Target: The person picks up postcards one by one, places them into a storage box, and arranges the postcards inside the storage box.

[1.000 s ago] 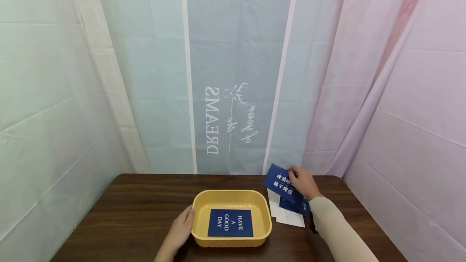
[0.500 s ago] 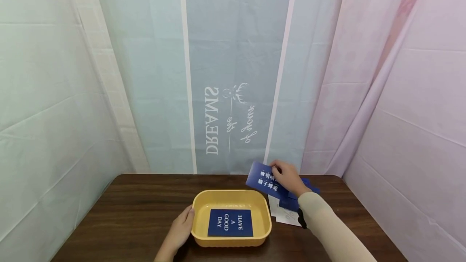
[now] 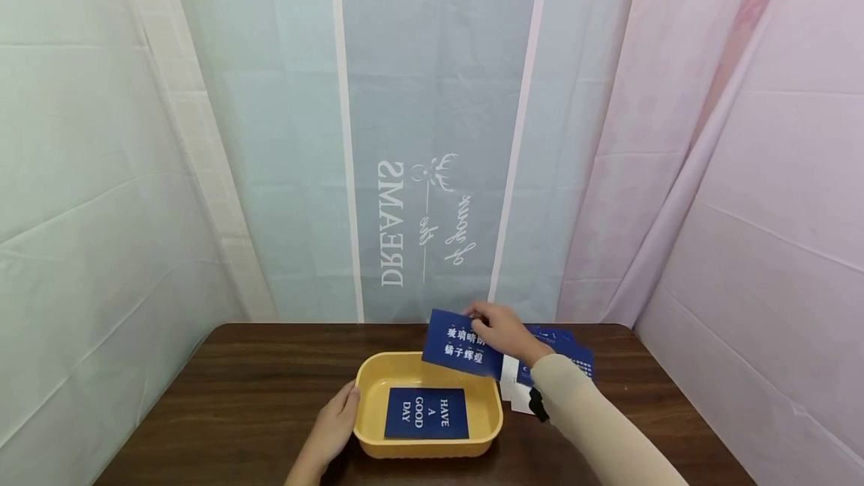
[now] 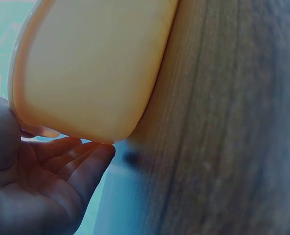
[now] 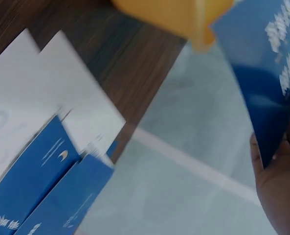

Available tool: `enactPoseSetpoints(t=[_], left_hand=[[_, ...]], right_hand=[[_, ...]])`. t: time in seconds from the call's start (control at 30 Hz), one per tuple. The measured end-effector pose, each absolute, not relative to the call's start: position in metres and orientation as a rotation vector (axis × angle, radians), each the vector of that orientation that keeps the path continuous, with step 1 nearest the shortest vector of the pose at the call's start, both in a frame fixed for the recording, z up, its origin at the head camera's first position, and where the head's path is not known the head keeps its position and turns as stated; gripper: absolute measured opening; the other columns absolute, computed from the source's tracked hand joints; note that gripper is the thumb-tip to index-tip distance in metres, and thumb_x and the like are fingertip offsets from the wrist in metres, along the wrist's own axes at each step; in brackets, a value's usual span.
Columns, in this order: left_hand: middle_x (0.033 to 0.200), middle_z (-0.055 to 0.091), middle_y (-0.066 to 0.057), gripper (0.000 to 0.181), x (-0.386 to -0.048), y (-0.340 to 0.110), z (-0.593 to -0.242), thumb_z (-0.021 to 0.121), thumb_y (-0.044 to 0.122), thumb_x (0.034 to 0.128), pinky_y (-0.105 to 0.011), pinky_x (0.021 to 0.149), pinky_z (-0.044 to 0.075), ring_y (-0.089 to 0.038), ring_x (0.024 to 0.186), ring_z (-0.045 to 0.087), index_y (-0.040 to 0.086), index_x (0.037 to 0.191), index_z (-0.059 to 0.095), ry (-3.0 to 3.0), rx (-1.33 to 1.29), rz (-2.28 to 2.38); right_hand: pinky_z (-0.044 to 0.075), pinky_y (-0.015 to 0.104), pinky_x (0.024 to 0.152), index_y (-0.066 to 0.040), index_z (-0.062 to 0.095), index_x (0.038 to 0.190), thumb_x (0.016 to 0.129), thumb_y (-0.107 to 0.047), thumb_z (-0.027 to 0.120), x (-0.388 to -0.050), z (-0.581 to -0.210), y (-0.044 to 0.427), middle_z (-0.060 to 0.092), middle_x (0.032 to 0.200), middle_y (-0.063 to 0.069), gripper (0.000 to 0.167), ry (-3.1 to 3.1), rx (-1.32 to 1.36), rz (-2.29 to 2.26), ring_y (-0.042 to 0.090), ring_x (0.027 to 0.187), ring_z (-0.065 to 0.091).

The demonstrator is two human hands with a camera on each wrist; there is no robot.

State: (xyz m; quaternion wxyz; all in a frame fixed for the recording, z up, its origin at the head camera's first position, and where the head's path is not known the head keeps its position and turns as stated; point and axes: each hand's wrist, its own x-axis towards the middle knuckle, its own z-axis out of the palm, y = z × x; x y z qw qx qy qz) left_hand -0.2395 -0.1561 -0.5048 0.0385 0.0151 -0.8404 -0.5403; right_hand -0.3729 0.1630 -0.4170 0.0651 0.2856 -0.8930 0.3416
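Note:
A yellow tray (image 3: pixel 428 450) stands near the table's front, with a blue card reading "HAVE A GOOD DAY" (image 3: pixel 427 414) lying flat inside. My left hand (image 3: pixel 332 426) grips the tray's left end; in the left wrist view the fingers of that hand (image 4: pixel 47 181) lie against its outer wall (image 4: pixel 91 73). My right hand (image 3: pixel 505 330) pinches a blue card with white characters (image 3: pixel 459 343) by its far edge, above the tray's back right rim. The right wrist view shows the held card (image 5: pixel 262 63) tilted in the right hand (image 5: pixel 281 181).
Several blue cards (image 3: pixel 560 355) and white cards (image 3: pixel 521 397) overlap on the dark wooden table (image 3: pixel 256 396), right of the tray and partly under my right forearm. A pale printed curtain (image 3: pixel 439 96) hangs behind the table, with cloth walls at both sides.
My right hand has carried the pinched blue card leftward from the pile to above the tray's back rim, uncovering more of the blue cards. My left hand and the tray have barely moved.

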Motion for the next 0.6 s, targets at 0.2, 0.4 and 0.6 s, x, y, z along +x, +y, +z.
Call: enactPoseSetpoints(t=[0.2,0.4,0.6], left_hand=[[0.14,0.053,-0.028,0.055,-0.24,-0.155,-0.504,0.036,0.036,0.1105,-0.064,0.105,0.038,-0.046,0.131,0.047,-0.006,0.143,0.049,-2.577,0.048,-1.642],[0.139,0.053,-0.028,0.054,-0.239,-0.154,-0.504,0.036,0.036,0.1105,-0.063,0.105,0.038,-0.046,0.13,0.047,-0.006,0.143,0.049,-2.572,0.037,-1.627],[0.139,0.054,-0.027,0.055,-0.239,-0.155,-0.505,0.036,0.036,0.1105,-0.063,0.105,0.038,-0.046,0.13,0.048,-0.006,0.143,0.049,-2.571,0.032,-1.639]], right_hand=[[0.047,0.031,0.07,-0.015,0.069,0.119,0.1,-0.012,0.051,-0.363,-0.412,0.145,0.065,0.093,-0.007,0.027,-2.8,0.972,1.002,0.011,0.076,0.057],[0.052,0.035,0.08,-0.015,0.07,0.116,0.099,-0.013,0.052,-0.361,-0.415,0.131,0.066,0.098,-0.007,0.024,-2.868,1.037,0.983,0.012,0.085,0.06],[0.053,0.033,0.083,-0.018,0.07,0.113,0.099,-0.015,0.055,-0.361,-0.417,0.119,0.066,0.097,-0.011,0.021,-2.969,1.114,0.95,0.01,0.085,0.061]])
